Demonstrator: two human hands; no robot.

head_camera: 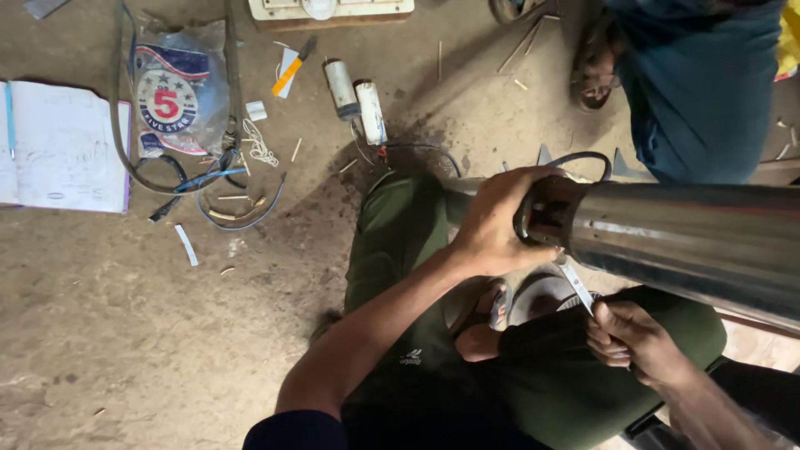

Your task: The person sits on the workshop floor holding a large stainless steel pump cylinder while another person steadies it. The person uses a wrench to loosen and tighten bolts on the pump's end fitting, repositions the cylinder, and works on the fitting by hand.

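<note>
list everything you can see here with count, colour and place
steel cylinder: 1, shiny silver, right side, lying across the lap
white strip: 1, below the cylinder's open end
capacitors: 2, white, on the floor top centre, side by side
plastic bag: 1, clear with a red and blue print, top left
notebook: 1, white pages, far left
cables: several, black and blue, below the bag
cutter: 1, orange and white, top centre
wooden board: 1, top edge
other person: 1, blue clothes, sandal, top right
left hand: 1, grip on the cylinder's end
right hand: 1, pinching the strip
</note>
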